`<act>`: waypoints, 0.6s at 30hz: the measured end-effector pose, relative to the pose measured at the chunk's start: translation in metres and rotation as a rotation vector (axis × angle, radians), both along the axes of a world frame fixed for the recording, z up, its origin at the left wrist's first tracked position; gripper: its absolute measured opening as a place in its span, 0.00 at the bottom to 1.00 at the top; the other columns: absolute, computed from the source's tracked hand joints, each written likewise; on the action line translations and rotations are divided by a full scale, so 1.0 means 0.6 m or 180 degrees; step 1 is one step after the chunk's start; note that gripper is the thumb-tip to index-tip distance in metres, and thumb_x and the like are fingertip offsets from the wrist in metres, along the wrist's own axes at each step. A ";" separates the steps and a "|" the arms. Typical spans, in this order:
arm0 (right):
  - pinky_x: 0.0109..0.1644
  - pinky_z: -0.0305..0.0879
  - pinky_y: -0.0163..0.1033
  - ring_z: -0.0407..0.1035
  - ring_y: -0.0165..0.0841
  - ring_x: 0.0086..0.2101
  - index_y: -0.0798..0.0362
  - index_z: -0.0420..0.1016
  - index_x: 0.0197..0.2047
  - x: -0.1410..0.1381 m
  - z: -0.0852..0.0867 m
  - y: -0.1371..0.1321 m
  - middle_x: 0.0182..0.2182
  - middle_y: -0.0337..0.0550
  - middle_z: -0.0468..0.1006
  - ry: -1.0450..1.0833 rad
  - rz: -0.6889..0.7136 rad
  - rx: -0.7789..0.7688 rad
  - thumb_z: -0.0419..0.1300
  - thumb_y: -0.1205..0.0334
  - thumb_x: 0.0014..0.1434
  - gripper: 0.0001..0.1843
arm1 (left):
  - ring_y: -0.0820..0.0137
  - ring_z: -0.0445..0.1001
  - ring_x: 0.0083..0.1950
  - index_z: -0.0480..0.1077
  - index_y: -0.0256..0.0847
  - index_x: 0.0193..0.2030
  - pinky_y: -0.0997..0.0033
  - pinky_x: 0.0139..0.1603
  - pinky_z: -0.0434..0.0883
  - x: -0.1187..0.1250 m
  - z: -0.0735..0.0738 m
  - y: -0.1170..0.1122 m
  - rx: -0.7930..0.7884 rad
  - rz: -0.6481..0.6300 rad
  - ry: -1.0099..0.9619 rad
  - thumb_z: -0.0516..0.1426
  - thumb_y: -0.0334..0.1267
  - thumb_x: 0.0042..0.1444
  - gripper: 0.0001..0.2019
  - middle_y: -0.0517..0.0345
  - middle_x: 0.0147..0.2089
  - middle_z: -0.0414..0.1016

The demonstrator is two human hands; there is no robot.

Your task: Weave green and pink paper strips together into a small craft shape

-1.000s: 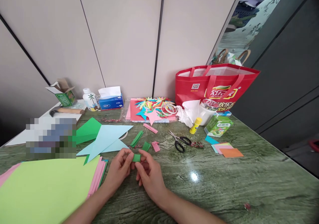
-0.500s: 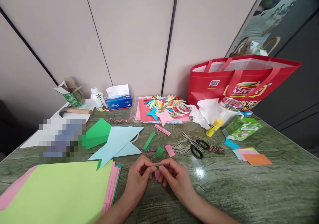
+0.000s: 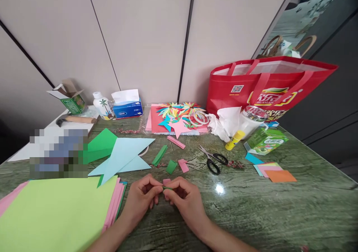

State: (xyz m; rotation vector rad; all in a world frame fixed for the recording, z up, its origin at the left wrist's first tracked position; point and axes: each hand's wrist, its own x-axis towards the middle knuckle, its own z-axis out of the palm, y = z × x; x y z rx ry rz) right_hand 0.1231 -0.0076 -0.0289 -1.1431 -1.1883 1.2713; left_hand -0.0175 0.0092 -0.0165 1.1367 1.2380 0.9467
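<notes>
My left hand [image 3: 143,196] and my right hand [image 3: 187,199] meet over the near middle of the table, both closed in a pinch. Between their fingertips is a small green paper piece [image 3: 167,187], seen nearly edge-on. Just beyond the fingers shows a bit of pink paper [image 3: 166,181]; whether it is held or lies on the table I cannot tell. Past the hands lie a folded green square [image 3: 171,167], a folded pink piece [image 3: 183,166], a green strip [image 3: 160,155] and a pink strip [image 3: 176,142]. Black-handled scissors [image 3: 213,159] rest half-open to the right.
Large coloured sheets [image 3: 58,211] are stacked at left, beside folded pale-blue paper [image 3: 123,156]. A yellow glue stick [image 3: 234,140], a green box [image 3: 265,141] and small coloured cards [image 3: 280,175] are at right. Behind stand a red bag [image 3: 223,91], paper stars [image 3: 179,127], tissues [image 3: 127,107] and a hammer [image 3: 77,120].
The view has shifted slightly, so most things sit further left and a little higher. Both hands still pinch the green paper; the pink bit now shows beyond the fingertips rather than below them.
</notes>
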 end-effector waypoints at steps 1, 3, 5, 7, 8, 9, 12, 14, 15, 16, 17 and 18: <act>0.23 0.62 0.30 0.63 0.25 0.21 0.55 0.73 0.26 -0.002 -0.001 0.000 0.25 0.39 0.73 0.0020 0.0006 -0.0069 0.63 0.66 0.47 0.03 | 0.79 0.59 0.15 0.70 0.36 0.23 0.80 0.13 0.55 0.000 -0.002 0.001 -0.0046 0.0022 -0.0014 0.61 0.41 0.42 0.09 0.65 0.15 0.62; 0.26 0.63 0.31 0.65 0.26 0.23 0.55 0.74 0.28 -0.005 -0.002 0.000 0.28 0.41 0.74 -0.0003 0.0031 -0.0066 0.63 0.65 0.47 0.04 | 0.78 0.60 0.15 0.70 0.36 0.24 0.80 0.14 0.57 0.000 -0.004 0.002 -0.0065 0.0055 -0.0021 0.61 0.41 0.42 0.09 0.65 0.15 0.64; 0.26 0.64 0.32 0.66 0.27 0.24 0.55 0.74 0.30 -0.005 -0.002 0.001 0.29 0.42 0.75 0.0000 0.0058 0.0011 0.61 0.63 0.49 0.05 | 0.78 0.60 0.15 0.70 0.36 0.25 0.80 0.14 0.58 0.000 -0.005 0.002 -0.0025 0.0066 -0.0040 0.61 0.40 0.43 0.09 0.64 0.15 0.65; 0.25 0.65 0.32 0.66 0.27 0.23 0.56 0.74 0.29 -0.004 -0.001 0.002 0.29 0.43 0.74 -0.0007 0.0045 0.0124 0.60 0.62 0.51 0.05 | 0.78 0.60 0.15 0.71 0.36 0.25 0.80 0.14 0.58 -0.001 -0.004 0.002 0.0022 0.0041 -0.0071 0.60 0.40 0.43 0.09 0.64 0.15 0.66; 0.25 0.65 0.32 0.67 0.28 0.24 0.56 0.74 0.28 -0.002 0.000 0.003 0.28 0.43 0.74 -0.0047 0.0020 0.0204 0.59 0.62 0.51 0.06 | 0.78 0.60 0.14 0.71 0.36 0.25 0.80 0.14 0.58 -0.001 -0.003 0.002 0.0038 0.0011 -0.0086 0.60 0.40 0.44 0.09 0.63 0.15 0.66; 0.26 0.65 0.32 0.68 0.29 0.26 0.56 0.74 0.26 0.000 0.000 0.003 0.27 0.44 0.74 -0.0115 -0.0009 0.0299 0.59 0.62 0.51 0.07 | 0.78 0.61 0.14 0.71 0.35 0.26 0.79 0.14 0.58 -0.001 -0.002 0.001 0.0051 -0.0023 -0.0092 0.60 0.40 0.44 0.09 0.63 0.16 0.67; 0.28 0.64 0.33 0.69 0.32 0.30 0.56 0.73 0.23 0.004 -0.002 0.003 0.24 0.44 0.73 -0.0299 -0.0076 0.0465 0.59 0.62 0.51 0.09 | 0.77 0.62 0.15 0.72 0.35 0.26 0.78 0.15 0.60 0.000 -0.001 -0.001 0.0100 -0.0102 -0.0065 0.60 0.40 0.43 0.09 0.61 0.18 0.69; 0.28 0.65 0.33 0.68 0.30 0.26 0.57 0.72 0.25 0.005 -0.004 0.003 0.24 0.43 0.73 -0.0255 -0.0042 0.0312 0.59 0.60 0.52 0.09 | 0.78 0.61 0.14 0.70 0.35 0.25 0.79 0.15 0.58 0.001 -0.001 -0.002 0.0104 -0.0131 0.0015 0.60 0.40 0.44 0.09 0.62 0.16 0.68; 0.27 0.65 0.33 0.68 0.29 0.24 0.57 0.72 0.27 0.006 -0.006 0.003 0.24 0.42 0.73 -0.0197 0.0000 0.0193 0.58 0.59 0.52 0.09 | 0.78 0.59 0.14 0.69 0.35 0.24 0.79 0.14 0.57 0.003 -0.001 -0.003 0.0106 -0.0129 0.0069 0.59 0.40 0.44 0.09 0.63 0.14 0.66; 0.27 0.65 0.34 0.68 0.29 0.23 0.57 0.72 0.29 0.006 -0.007 0.004 0.23 0.42 0.73 -0.0147 0.0053 0.0104 0.58 0.59 0.52 0.09 | 0.79 0.57 0.13 0.68 0.35 0.23 0.80 0.14 0.55 0.004 -0.001 -0.003 0.0123 -0.0108 0.0118 0.59 0.40 0.45 0.09 0.65 0.12 0.64; 0.27 0.65 0.34 0.68 0.29 0.23 0.57 0.72 0.31 0.006 -0.008 0.004 0.22 0.41 0.73 -0.0116 0.0106 0.0061 0.58 0.59 0.52 0.09 | 0.80 0.56 0.13 0.67 0.36 0.22 0.80 0.14 0.53 0.006 -0.001 -0.003 0.0152 -0.0074 0.0150 0.58 0.40 0.45 0.09 0.67 0.11 0.62; 0.27 0.65 0.34 0.68 0.29 0.23 0.57 0.72 0.32 0.007 -0.008 0.004 0.22 0.40 0.73 -0.0117 0.0146 0.0071 0.59 0.60 0.52 0.08 | 0.80 0.55 0.13 0.66 0.36 0.21 0.81 0.14 0.52 0.008 -0.001 -0.003 0.0196 -0.0031 0.0161 0.58 0.40 0.45 0.09 0.68 0.11 0.60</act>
